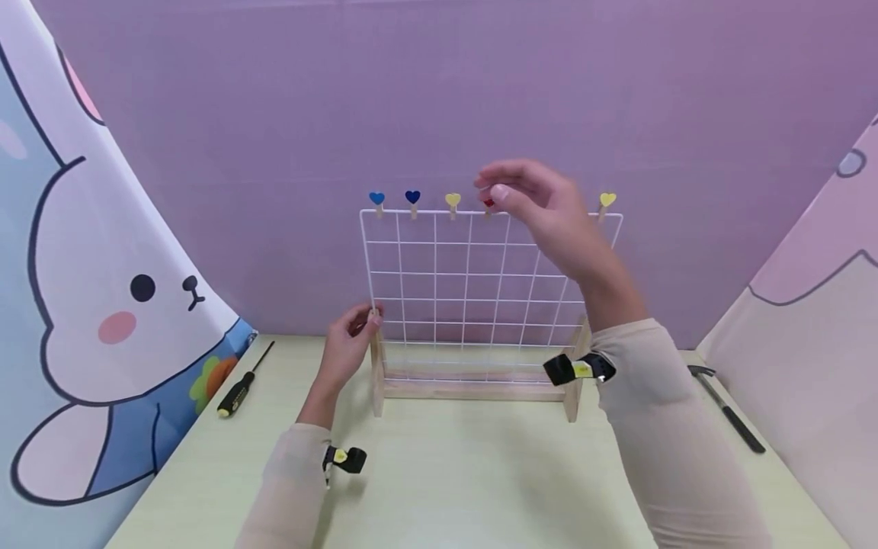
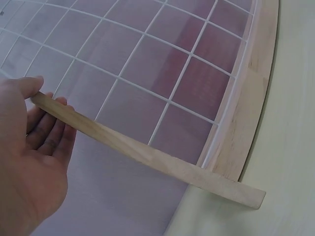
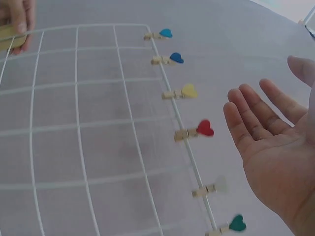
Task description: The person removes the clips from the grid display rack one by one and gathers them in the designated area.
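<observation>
A white wire grid (image 1: 435, 273) stands upright in a wooden stand (image 1: 473, 391). My left hand (image 1: 345, 347) pinches the top of the stand's left side post (image 2: 147, 156) between thumb and fingers. Above the grid's top edge, my right hand (image 1: 549, 210) is held with loosely bent fingers and nothing in it. It is close to a clothespin with a red heart (image 3: 204, 128), apart from it in the right wrist view. Along that edge also sit clothespins with a light blue heart (image 1: 376, 198), dark blue heart (image 1: 412, 197), yellow heart (image 1: 453, 199) and green heart (image 3: 238, 223).
Another yellow heart clothespin (image 1: 607, 200) is at the grid's right corner. A pale heart clothespin (image 3: 221, 186) shows between red and green. On the table (image 1: 439, 473), a screwdriver (image 1: 236, 394) lies left and a hammer (image 1: 730, 412) right. Printed cloths (image 1: 89, 252) hang at the sides.
</observation>
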